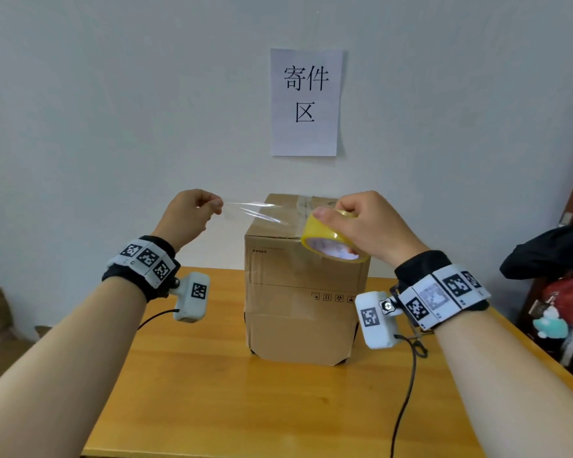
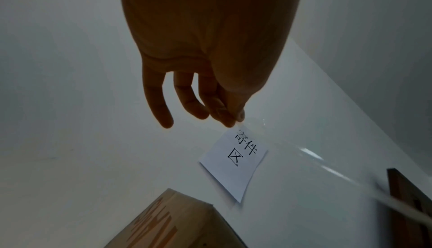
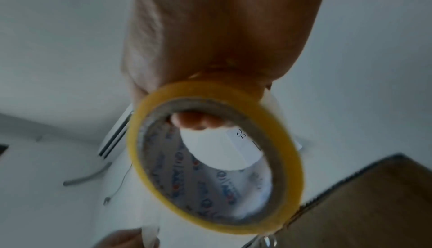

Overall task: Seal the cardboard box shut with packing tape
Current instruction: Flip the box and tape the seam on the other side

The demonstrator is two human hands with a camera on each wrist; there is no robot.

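Observation:
A tall brown cardboard box [image 1: 303, 292] stands on the wooden table [image 1: 212, 391], flaps closed, with a strip of old tape across its top. My right hand [image 1: 361, 219] grips a yellow tape roll [image 1: 331, 238] above the box's near top edge; its fingers reach into the core of the tape roll [image 3: 215, 157]. My left hand [image 1: 192, 209] hovers left of the box and pinches the free end of a clear tape strip [image 1: 255, 211] stretched between both hands. In the left wrist view, thumb and fingers of my left hand [image 2: 231, 117] pinch the tape strip [image 2: 311, 156]. The box [image 3: 364, 204] lies below the roll.
A paper sign [image 1: 306, 102] hangs on the white wall behind the box. Dark and red bags [image 1: 556, 279] are piled at the right beside the table. Wrist camera cables [image 1: 407, 391] trail over the tabletop. A wall air conditioner [image 3: 117, 135] shows in the right wrist view.

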